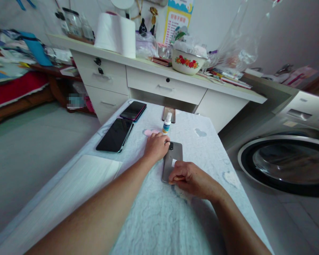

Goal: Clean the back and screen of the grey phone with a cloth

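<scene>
A grey smartphone (177, 153) lies back side up on the cloth-covered table, its dark camera block near the far end. At its far left corner, the curled fingers and thumb of my left hand (156, 146) grip the edge. My right hand (188, 177) is closed over the phone's near half, knuckles up. A small white patch (173, 163) shows beside its fingers; whether it is held or stuck to the phone I cannot tell. Just beyond my left hand stands a small white spray bottle (167, 123) with a blue and orange label.
Two dark-screened devices, a tablet (116, 135) and a phone (133, 110), lie at the left. Behind the bottle is a clear brownish phone case (172, 115). A whitish sheet (95, 173) covers the left edge. Beyond are a white desk (164, 83) and, rightward, a washing machine (289, 163).
</scene>
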`<state>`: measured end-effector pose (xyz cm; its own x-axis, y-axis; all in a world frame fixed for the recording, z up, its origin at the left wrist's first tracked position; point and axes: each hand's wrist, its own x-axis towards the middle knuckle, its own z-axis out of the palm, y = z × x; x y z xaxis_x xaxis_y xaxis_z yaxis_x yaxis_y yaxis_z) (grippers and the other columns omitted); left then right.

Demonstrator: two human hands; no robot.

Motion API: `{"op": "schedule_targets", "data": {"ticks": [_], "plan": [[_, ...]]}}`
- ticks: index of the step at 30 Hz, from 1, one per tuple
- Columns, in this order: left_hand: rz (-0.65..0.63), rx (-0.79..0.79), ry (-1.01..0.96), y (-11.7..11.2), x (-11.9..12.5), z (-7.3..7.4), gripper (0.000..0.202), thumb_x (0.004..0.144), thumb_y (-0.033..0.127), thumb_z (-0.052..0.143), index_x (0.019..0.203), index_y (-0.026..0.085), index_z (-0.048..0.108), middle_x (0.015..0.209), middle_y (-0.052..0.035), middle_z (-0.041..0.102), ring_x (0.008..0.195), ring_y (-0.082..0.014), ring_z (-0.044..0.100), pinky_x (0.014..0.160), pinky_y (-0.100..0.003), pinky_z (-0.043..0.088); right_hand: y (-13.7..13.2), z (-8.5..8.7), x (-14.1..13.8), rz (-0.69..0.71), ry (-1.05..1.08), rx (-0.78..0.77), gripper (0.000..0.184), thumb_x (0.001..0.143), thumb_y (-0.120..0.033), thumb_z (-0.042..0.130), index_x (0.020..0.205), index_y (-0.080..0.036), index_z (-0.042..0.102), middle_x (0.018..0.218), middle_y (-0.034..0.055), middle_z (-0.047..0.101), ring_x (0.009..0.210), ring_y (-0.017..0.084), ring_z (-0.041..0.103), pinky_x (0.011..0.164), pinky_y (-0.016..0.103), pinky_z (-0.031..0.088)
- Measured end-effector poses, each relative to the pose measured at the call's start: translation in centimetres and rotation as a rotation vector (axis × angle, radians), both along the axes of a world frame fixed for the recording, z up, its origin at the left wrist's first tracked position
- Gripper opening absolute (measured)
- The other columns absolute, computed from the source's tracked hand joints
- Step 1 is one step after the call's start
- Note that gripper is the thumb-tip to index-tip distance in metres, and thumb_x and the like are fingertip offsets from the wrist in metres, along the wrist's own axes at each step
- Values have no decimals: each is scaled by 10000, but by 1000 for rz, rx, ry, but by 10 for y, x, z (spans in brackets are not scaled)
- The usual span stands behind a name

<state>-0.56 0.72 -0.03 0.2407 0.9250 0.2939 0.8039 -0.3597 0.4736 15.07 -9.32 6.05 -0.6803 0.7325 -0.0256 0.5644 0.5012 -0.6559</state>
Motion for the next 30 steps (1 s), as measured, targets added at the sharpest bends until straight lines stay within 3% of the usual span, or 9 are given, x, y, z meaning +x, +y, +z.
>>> {"op": "schedule_targets", "data": {"ticks": [9,24,30], "plan": [[-4,-14,0,0,0,1,166,853,256,533,931,234,677,1033,-44,653,994,-224,515,900,-368,383,-5,-12,-17,5,30,91,225,820,-12,502,801,-184,646,801,1,556,720,105,524,649,194,386],[-6,-23,10,0,0,2,171,846,258,538,930,235,685,1029,-42,658,1002,-225,522,917,-371,380,-6,1,0,68,-50,18,311,713,67,464,747,-183,646,783,1,587,720,112,521,652,201,390],[4,-4,2,0,0,1,168,844,260,539,922,239,686,1026,-40,660,988,-228,521,904,-374,387,-6,-3,-7,29,-41,37,235,737,29,512,758,-180,617,807,-5,563,700,102,511,645,197,381]]}}
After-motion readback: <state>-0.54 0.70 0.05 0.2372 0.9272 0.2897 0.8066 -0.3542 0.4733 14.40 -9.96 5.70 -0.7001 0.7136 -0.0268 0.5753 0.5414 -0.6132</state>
